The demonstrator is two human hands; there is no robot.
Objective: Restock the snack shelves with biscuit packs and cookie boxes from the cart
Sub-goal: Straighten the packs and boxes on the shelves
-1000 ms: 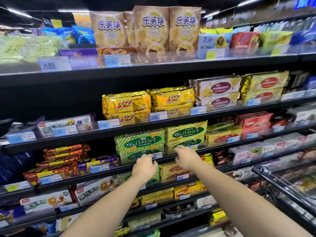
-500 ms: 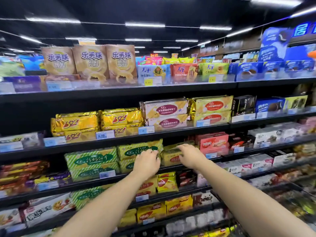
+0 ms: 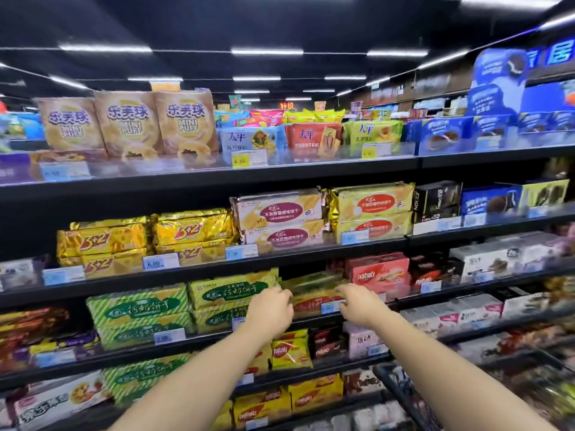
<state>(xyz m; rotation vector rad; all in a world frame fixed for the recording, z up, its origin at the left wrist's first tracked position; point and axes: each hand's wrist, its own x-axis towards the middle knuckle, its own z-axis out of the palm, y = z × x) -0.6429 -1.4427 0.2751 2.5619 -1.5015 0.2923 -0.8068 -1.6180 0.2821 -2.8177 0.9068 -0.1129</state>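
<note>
Now: left hand (image 3: 270, 310), right hand (image 3: 360, 303), fingers (image 3: 280, 296) curled round ends of one red-label biscuit pack (image 3: 314, 301).

Between my left hand (image 3: 270, 311) and right hand (image 3: 361, 306), two yellow-green biscuit packs (image 3: 312, 290), the lower with a red oval label, lie stacked flat on the shelf (image 3: 413, 301), blurred. Left of my left hand are green-striped packs (image 3: 140, 309), also stacked; above and right of my right hand stand red wafer boxes (image 3: 379, 273).
</note>
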